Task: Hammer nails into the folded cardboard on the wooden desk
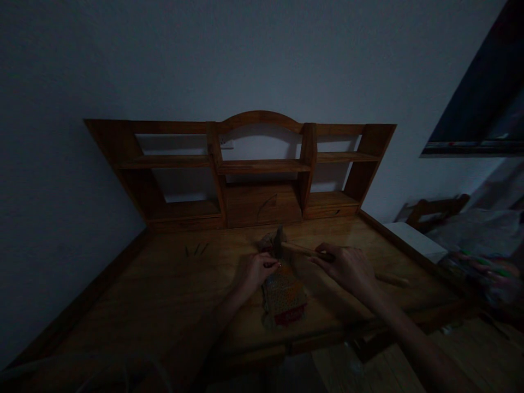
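Observation:
In dim light, a wooden desk [164, 295] carries a piece of coarse woven cloth with a red strip [283, 299]. My left hand [257, 272] rests on the cloth's upper left edge, fingers pinched together on something too small to make out. A hammer [279, 240] stands head-down just beyond those fingertips, and its wooden handle runs right to about [393, 280]. My right hand [347, 266] is closed over the middle of that handle.
A wooden shelf unit [262, 166] stands against the wall at the back of the desk. Several thin dark nails [196, 250] lie at the left of the desk. A chair back [436, 207], a white block [417, 240] and cluttered things [483, 267] sit to the right.

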Demonstrator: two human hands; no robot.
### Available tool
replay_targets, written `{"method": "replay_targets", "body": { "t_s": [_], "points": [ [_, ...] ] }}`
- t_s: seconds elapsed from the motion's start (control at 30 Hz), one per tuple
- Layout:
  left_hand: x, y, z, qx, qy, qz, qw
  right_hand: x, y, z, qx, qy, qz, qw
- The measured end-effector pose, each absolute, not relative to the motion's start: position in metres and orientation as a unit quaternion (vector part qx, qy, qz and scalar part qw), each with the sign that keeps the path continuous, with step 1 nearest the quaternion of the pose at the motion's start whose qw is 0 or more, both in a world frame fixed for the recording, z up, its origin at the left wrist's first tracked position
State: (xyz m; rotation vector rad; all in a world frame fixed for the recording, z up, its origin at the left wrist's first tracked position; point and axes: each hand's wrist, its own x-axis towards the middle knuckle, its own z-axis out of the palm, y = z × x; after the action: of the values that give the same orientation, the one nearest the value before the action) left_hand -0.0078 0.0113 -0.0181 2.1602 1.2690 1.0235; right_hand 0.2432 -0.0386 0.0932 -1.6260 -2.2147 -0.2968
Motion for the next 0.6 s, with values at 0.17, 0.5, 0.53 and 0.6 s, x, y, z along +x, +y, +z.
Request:
{"method": "replay_targets", "body": {
  "t_s": [0.17,0.5,0.53,0.6],
  "points": [
    [-0.0078,0.0136,-0.0235,0.778,0.464,0.369,0.209,0.2425,-0.0394,0.0933,-0.582,-0.786,-0.105,0.183],
    [-0.008,0.0123,-0.0215,0.774,0.482,0.359,0.199,0.2428,-0.0402,0.0931,-0.581,-0.787,-0.091,0.187],
    [-0.008,0.0115,-0.02,0.774,0.484,0.356,0.199,0.243,-0.0398,0.093,-0.582,-0.787,-0.089,0.185],
    [-0.0079,0.0105,-0.0178,0.777,0.476,0.357,0.207,0.2433,-0.0388,0.0927,-0.583,-0.789,-0.085,0.177]
  ]
}}
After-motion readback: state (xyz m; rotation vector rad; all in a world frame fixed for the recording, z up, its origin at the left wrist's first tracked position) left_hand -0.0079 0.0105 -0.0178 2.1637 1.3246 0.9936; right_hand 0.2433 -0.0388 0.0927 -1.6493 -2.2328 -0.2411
